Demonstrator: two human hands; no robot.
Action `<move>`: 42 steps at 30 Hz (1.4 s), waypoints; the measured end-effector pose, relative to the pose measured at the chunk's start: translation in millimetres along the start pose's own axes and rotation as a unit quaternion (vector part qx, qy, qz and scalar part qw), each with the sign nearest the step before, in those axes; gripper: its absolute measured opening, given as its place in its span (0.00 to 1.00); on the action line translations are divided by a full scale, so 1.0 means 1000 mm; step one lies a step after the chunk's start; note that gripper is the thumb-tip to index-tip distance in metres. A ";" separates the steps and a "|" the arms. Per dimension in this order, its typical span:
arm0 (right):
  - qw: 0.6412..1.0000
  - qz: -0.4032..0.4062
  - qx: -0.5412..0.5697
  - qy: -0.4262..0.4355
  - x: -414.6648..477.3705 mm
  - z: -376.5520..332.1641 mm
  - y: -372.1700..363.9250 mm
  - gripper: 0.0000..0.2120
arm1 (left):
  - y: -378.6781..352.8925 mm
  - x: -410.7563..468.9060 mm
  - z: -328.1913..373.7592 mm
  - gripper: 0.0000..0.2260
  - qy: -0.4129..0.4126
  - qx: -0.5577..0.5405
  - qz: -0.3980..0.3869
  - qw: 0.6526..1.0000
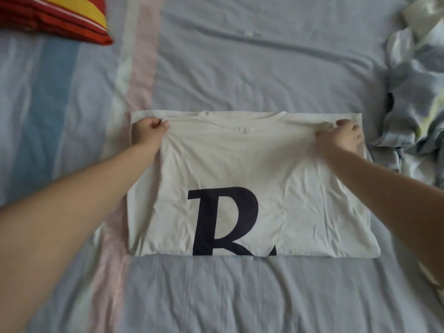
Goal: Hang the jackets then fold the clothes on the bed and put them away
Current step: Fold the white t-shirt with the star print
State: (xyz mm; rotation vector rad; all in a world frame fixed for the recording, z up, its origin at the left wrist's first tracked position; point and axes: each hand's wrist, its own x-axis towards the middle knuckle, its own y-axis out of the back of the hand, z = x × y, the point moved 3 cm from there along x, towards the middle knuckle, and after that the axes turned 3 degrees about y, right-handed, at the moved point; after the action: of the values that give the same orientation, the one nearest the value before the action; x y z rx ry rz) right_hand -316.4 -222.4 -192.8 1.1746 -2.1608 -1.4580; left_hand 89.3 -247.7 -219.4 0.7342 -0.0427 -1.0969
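**Grip:** left hand (150,131) and right hand (341,135), each with fingers curled tight on a bunch of cloth at 1 upper corner of the T-shirt (240,164). Both are clamped on fabric, neither free. Each hold sits well outside the collar (230,126), 1 hand per shoulder. Judged reason: the top edge is stretched taut between them so the layer lies square.

**Item 1:** T-shirt, cream, large dark letter R (216,224) on the face.
- Location: flat on the bed (240,68), middle of the view, near the person.
- Condition: doubled over. The near edge is a clean fold that cuts the letter across its foot.
- A lower layer shows as a narrow strip beyond the hands, so the gripped edge lies just short of it. Judged reason: the 2 edges are lined up ahead of the next fold.
- Small puckers radiate from each grip. The rest lies fairly smooth.

**Item 2:** bed, grey-blue sheet, with a pink stripe (141,68) passing under the T-shirt's left side. It serves as the folding surface.

**Item 3:** crumpled heap of pale clothes (413,104) at the right edge, just beside the T-shirt's right corner. Whether they touch cannot be told. Judged to be awaiting folding.

**Item 4:** red-and-yellow striped item (60,18), pillow or folded cloth, cannot tell. It sits in the far left corner, well apart from the work.

**Status:** folding stage, 1 garment part-folded, putting away not yet begun. No jackets in view.
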 end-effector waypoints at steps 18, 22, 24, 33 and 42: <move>0.937 -0.099 -0.200 0.267 -0.150 0.129 -0.020 0.30 | 0.039 -0.167 -0.090 0.14 -0.073 0.107 0.022 0.991; 0.984 -0.058 -0.128 0.107 -0.189 0.174 0.007 0.31 | 0.050 -0.188 -0.097 0.12 -0.063 0.107 0.024 0.992; 0.996 -0.005 -0.046 0.077 -0.200 0.178 0.018 0.27 | 0.058 -0.194 -0.106 0.12 -0.057 0.133 0.024 0.989; 0.956 0.015 0.200 -0.216 -0.168 0.200 0.036 0.06 | 0.057 -0.221 -0.134 0.21 0.118 0.170 0.101 0.973; 0.887 0.070 0.360 -0.281 -0.160 0.205 0.059 0.10 | 0.086 -0.217 -0.151 0.09 0.137 -0.055 0.113 0.982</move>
State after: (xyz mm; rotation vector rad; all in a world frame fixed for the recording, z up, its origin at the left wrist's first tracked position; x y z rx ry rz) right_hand -370.5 38.0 -201.8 0.7832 -3.2948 -1.0211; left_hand 110.3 30.0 -218.7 0.7554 0.1647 -0.7679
